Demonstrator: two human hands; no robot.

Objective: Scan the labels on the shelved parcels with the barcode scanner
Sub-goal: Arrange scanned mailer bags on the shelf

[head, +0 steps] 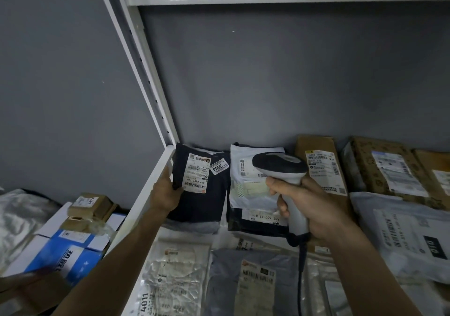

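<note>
One white metal shelf (155, 181) carries the parcels under inspection, set against a grey wall (267, 72). At its rear left corner lies one dark navy parcel (207, 194) bearing two labels: one white shipping label (196, 173) with barcodes, and one smaller tag (220, 166) printed "2003". The left hand (166, 194) grips this parcel's left edge, thumb across the front just beside the shipping label, fingers behind it. The right hand (309, 206) is closed around the handle of one white-and-black barcode scanner (280, 167), index finger at the trigger; the scanner head is raised over one white poly mailer (253, 177) just right of the navy parcel. One black cable (301, 279) hangs from the handle base. Further right, two brown cardboard boxes (319, 167) (379, 167) each carry one label. In the front row lie one clear-wrapped parcel (175, 274), one grey bag (248, 284) and one pale grey mailer (404, 237). Left of the shelf, lower down, two small brown boxes (90, 203) rest on one blue-and-white carton (65, 257).
</note>
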